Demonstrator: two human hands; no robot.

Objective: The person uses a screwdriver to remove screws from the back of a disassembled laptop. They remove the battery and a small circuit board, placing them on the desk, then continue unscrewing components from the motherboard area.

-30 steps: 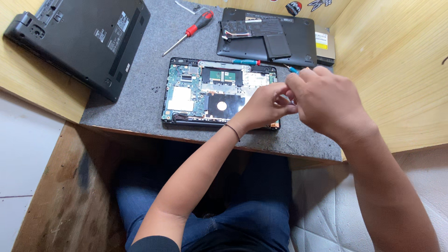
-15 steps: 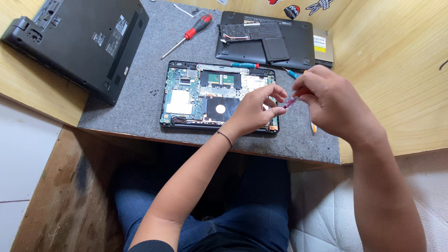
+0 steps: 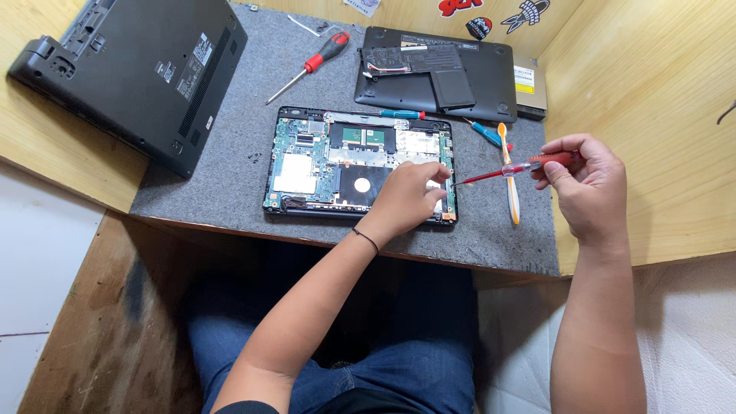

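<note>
On the grey felt mat (image 3: 230, 184), my left hand (image 3: 406, 198) rests on the right end of the opened laptop base (image 3: 359, 165), palm down, wrist bent, fingers curled with the tips pressed to the board's right edge. Whether they pinch anything small there I cannot tell. The forearm comes up from my lap at a slant, a thin black band on the wrist.

My right hand (image 3: 586, 188) hovers above the mat's right edge, well right of the left one, knuckles up. Thumb and fingers are closed on the red handle of a small screwdriver (image 3: 512, 169), held nearly level, its tip pointing left and ending just beside my left fingertips at the board edge.

Under the screwdriver shaft lies an orange-and-white toothbrush (image 3: 509, 184), flat on the mat. Just beyond it is a blue-handled driver (image 3: 486, 134), and another blue one (image 3: 400, 114) lies on the far rim of the base.

Beyond my left hand: removed black bottom cover (image 3: 460, 84). Farther left: red-and-black screwdriver (image 3: 310, 63), then a closed black laptop (image 3: 146, 73) lying underside up.
</note>
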